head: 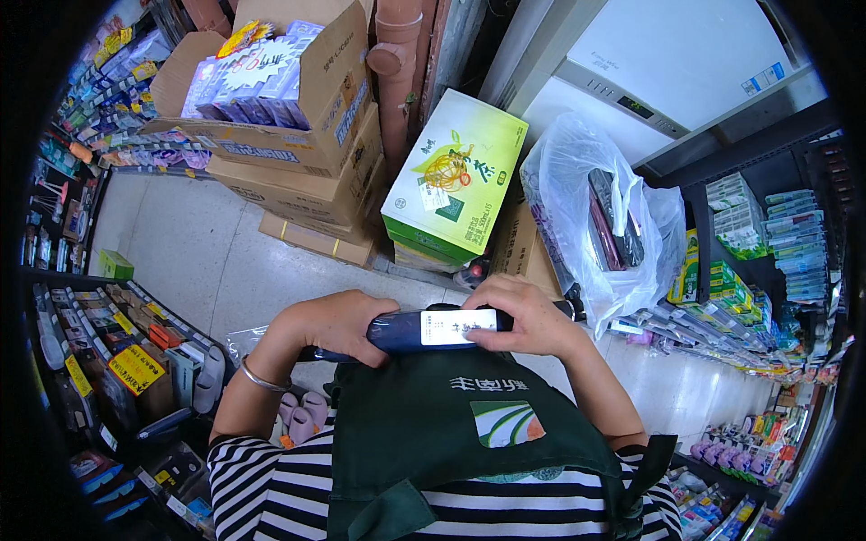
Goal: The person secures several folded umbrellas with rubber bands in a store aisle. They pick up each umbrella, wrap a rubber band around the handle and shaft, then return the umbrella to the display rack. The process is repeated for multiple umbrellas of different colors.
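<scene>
In front of my chest I hold a dark blue folded umbrella [399, 329] level, in a clear plastic sleeve. A white label [440, 327] with writing is stuck to its side. My left hand [338, 326] grips the left part, thumb on the near side. My right hand [517, 314] is closed around the right part, with the thumb at the label's edge. The far right end of the umbrella is partly covered by my fingers. Ahead on the right, an opened white plastic bag [548, 162] holds several dark, long wrapped items [619, 223].
A green drink carton [433, 233] with rubber bands [446, 172] on top stands ahead. Stacked cardboard boxes [291, 186] rise left of a brown pipe [398, 95]. Store shelves [128, 345] flank me on the left, and a dark shelving unit [700, 196] stands right.
</scene>
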A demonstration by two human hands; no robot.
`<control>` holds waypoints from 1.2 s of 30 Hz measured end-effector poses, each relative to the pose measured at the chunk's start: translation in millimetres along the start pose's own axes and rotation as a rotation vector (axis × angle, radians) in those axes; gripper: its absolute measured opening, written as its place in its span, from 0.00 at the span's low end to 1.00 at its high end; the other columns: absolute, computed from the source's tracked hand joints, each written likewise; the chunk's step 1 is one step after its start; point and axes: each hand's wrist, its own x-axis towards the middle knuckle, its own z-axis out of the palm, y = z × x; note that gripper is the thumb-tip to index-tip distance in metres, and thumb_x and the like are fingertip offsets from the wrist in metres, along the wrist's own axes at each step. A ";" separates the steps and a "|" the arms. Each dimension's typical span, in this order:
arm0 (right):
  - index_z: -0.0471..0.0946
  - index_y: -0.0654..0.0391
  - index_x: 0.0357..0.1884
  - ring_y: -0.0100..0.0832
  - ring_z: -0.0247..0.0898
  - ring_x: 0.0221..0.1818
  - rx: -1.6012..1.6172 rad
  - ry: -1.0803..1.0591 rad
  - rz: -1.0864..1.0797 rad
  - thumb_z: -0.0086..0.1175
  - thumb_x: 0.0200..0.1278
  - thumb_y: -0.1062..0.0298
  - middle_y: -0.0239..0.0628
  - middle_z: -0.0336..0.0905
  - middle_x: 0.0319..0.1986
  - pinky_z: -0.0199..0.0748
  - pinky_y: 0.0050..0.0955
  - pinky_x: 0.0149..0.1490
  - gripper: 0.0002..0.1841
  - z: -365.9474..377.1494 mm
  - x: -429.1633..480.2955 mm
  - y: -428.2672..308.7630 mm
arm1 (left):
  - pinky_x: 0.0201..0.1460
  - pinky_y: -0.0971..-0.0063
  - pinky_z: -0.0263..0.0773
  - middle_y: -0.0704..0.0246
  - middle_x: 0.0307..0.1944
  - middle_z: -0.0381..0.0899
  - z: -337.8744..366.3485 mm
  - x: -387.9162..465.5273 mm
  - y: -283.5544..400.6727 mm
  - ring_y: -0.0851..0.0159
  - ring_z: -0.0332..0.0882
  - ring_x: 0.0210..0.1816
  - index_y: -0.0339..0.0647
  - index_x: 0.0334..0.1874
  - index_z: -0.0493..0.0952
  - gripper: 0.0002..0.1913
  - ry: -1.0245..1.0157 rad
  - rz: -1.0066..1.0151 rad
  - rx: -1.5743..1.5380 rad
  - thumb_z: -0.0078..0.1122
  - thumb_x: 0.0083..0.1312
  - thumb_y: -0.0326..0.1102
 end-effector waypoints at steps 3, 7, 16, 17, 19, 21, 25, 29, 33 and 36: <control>0.77 0.56 0.38 0.39 0.76 0.46 0.058 0.037 0.010 0.70 0.53 0.67 0.36 0.79 0.41 0.72 0.34 0.53 0.13 0.4 1.7 -4.8 | 0.44 0.68 0.76 0.59 0.36 0.84 -0.6 -3.3 5.8 0.55 0.84 0.38 0.43 0.50 0.76 0.27 0.016 -0.022 0.019 0.74 0.48 0.44; 0.76 0.58 0.37 0.31 0.75 0.45 0.399 0.094 0.180 0.67 0.60 0.69 0.35 0.78 0.40 0.71 0.29 0.51 0.10 6.0 -3.5 -4.3 | 0.43 0.68 0.76 0.60 0.34 0.84 1.9 -4.1 3.3 0.55 0.83 0.37 0.43 0.49 0.76 0.26 0.039 0.007 0.031 0.74 0.48 0.44; 0.73 0.56 0.36 0.30 0.72 0.49 0.560 0.130 0.085 0.62 0.60 0.78 0.38 0.75 0.46 0.70 0.28 0.54 0.08 6.2 -16.4 8.5 | 0.41 0.70 0.75 0.60 0.34 0.82 6.8 -3.7 -0.3 0.58 0.81 0.36 0.42 0.49 0.76 0.28 0.022 -0.004 0.002 0.74 0.48 0.46; 0.73 0.56 0.35 0.32 0.73 0.50 0.442 0.142 0.068 0.61 0.58 0.79 0.38 0.75 0.46 0.70 0.29 0.55 0.09 7.2 -18.0 6.3 | 0.41 0.70 0.75 0.60 0.34 0.82 7.5 -3.2 -1.3 0.58 0.81 0.36 0.41 0.49 0.75 0.29 0.023 0.003 -0.012 0.74 0.48 0.47; 0.73 0.56 0.34 0.36 0.73 0.51 0.208 0.162 0.035 0.59 0.55 0.82 0.39 0.75 0.46 0.69 0.30 0.58 0.09 10.9 -22.1 -1.1 | 0.42 0.69 0.75 0.59 0.35 0.82 8.9 -3.0 -1.0 0.58 0.81 0.37 0.41 0.50 0.75 0.29 0.013 -0.005 -0.032 0.74 0.47 0.47; 0.77 0.54 0.37 0.41 0.72 0.57 0.155 0.134 0.020 0.60 0.54 0.79 0.40 0.75 0.52 0.66 0.36 0.61 0.10 12.5 -23.2 -6.1 | 0.42 0.69 0.75 0.59 0.35 0.82 9.6 -3.4 -0.3 0.58 0.81 0.37 0.40 0.50 0.75 0.30 0.009 -0.008 -0.043 0.74 0.47 0.47; 0.79 0.50 0.44 0.42 0.69 0.62 0.117 0.046 -0.015 0.67 0.54 0.66 0.37 0.75 0.59 0.61 0.44 0.63 0.15 8.3 -23.1 -16.8 | 0.42 0.69 0.75 0.59 0.35 0.82 9.4 -5.2 3.5 0.56 0.81 0.37 0.40 0.49 0.75 0.29 0.007 -0.002 -0.033 0.74 0.47 0.47; 0.80 0.48 0.44 0.38 0.70 0.62 0.176 -0.020 -0.020 0.72 0.53 0.55 0.32 0.77 0.58 0.59 0.41 0.64 0.19 10.8 -23.0 -4.5 | 0.42 0.68 0.75 0.59 0.34 0.82 7.7 -3.2 5.5 0.55 0.81 0.36 0.41 0.49 0.75 0.29 -0.010 -0.023 0.007 0.74 0.47 0.46; 0.80 0.48 0.41 0.37 0.70 0.61 0.227 -0.034 0.019 0.71 0.55 0.55 0.33 0.78 0.58 0.58 0.41 0.64 0.16 10.6 -21.5 -5.4 | 0.42 0.68 0.75 0.59 0.34 0.82 7.1 -1.1 2.2 0.56 0.81 0.36 0.41 0.48 0.75 0.29 -0.019 -0.016 -0.004 0.75 0.47 0.46; 0.79 0.50 0.38 0.38 0.73 0.58 0.198 0.007 0.077 0.71 0.56 0.56 0.35 0.79 0.55 0.60 0.40 0.63 0.15 13.9 -21.4 -5.5 | 0.42 0.68 0.75 0.59 0.34 0.82 6.7 -0.4 2.6 0.55 0.81 0.36 0.41 0.48 0.75 0.28 -0.019 -0.015 -0.020 0.75 0.47 0.46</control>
